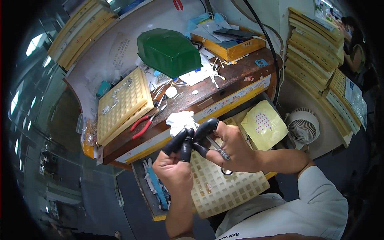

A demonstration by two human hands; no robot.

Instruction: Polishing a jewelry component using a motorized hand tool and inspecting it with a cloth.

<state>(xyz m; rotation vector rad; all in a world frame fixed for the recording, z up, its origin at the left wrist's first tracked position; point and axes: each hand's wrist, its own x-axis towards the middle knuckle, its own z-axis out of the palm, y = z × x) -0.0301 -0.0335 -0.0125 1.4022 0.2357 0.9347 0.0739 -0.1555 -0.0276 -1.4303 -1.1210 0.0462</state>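
Note:
My left hand (176, 163), with black finger cots, is pinched at its fingertips on something too small to make out. Touching it, my right hand (224, 146), also in black finger cots, grips a slim metal tool (221, 151) angled between its fingers. Just behind my fingers lies a crumpled white cloth (180, 120). Below both hands is a pale grid tray (228, 192) with a few small pieces in it. Red-handled pliers (140, 127) lie on the wooden bench edge to the left.
A padded grid board (120, 108) with a chain, green cover (168, 52), orange box (228, 48) and loose swabs occupy the bench. A yellow paper (262, 124) lies in the drawer. A white fan (300, 128) and stacked trays (308, 48) are rightward, with another person (352, 56) beyond.

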